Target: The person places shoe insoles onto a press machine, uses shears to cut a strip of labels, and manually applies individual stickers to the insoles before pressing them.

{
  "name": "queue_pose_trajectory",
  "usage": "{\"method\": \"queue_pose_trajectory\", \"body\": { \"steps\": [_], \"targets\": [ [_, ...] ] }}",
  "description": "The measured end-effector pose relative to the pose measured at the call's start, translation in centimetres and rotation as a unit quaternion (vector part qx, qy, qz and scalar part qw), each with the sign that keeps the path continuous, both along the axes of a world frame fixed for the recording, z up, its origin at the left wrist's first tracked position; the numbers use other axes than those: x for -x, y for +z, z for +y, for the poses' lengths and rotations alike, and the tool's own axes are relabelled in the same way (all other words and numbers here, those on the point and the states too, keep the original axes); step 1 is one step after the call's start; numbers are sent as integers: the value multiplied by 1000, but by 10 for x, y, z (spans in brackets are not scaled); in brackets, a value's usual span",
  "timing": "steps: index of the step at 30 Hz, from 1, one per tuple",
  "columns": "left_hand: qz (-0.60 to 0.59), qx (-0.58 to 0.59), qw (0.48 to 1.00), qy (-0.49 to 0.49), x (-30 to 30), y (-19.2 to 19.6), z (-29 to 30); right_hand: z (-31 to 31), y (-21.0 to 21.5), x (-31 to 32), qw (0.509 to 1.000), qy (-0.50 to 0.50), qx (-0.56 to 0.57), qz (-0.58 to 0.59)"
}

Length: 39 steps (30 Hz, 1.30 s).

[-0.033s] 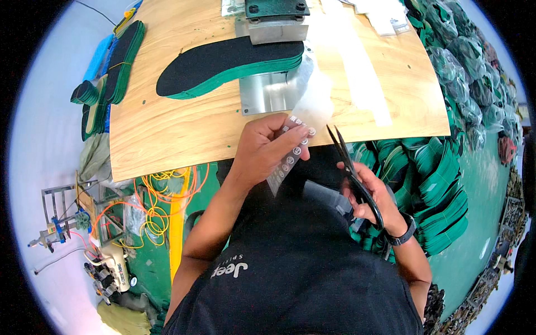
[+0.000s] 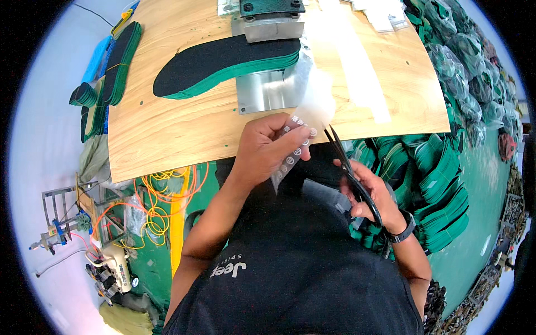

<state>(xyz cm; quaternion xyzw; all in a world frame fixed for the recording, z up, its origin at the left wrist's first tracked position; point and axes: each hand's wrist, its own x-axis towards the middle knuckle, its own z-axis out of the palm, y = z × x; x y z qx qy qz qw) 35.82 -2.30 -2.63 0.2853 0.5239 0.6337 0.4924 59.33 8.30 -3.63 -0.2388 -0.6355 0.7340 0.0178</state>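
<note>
My left hand (image 2: 262,148) is closed on a clear plastic bag (image 2: 312,103) at its lower strip, which is printed with small round marks, just over the near edge of the plywood table (image 2: 184,128). My right hand (image 2: 373,192) grips black scissors (image 2: 345,162). Their blades point up toward the bag's lower right edge, close beside my left fingers. A stack of black-topped green insoles (image 2: 223,64) lies on the table beyond my hands, partly over a shiny metal plate (image 2: 268,92).
A metal block with a black top (image 2: 271,19) stands at the table's far edge. Clear bags (image 2: 363,67) lie on the right of the table. Green insole stacks (image 2: 441,184) crowd the right side, more insoles (image 2: 106,67) sit left, and orange cables (image 2: 167,190) hang below.
</note>
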Motion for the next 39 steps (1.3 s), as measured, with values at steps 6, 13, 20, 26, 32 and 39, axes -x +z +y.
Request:
{"method": "queue_pose_trajectory", "body": {
  "steps": [6,13,20,26,32,39],
  "targets": [
    [-5,14,1000,14,-15,-2,6,-1,9,11,1000,4,-30,-5],
    [47,69,996,-34,-16,6,5,2,20,10,998,19,-54,14],
    [88,99,984,-115,-10,8,0,-4,14,6,979,21,-200,35],
    [326,16,940,-100,6,10,-12,4,29,-23,944,-44,-326,29],
    [546,-111,830,-24,3,-12,26,92,41,-2,820,-238,-506,-123],
    [341,-122,919,-154,-38,12,16,193,11,22,687,-210,-692,-73]
  ]
}}
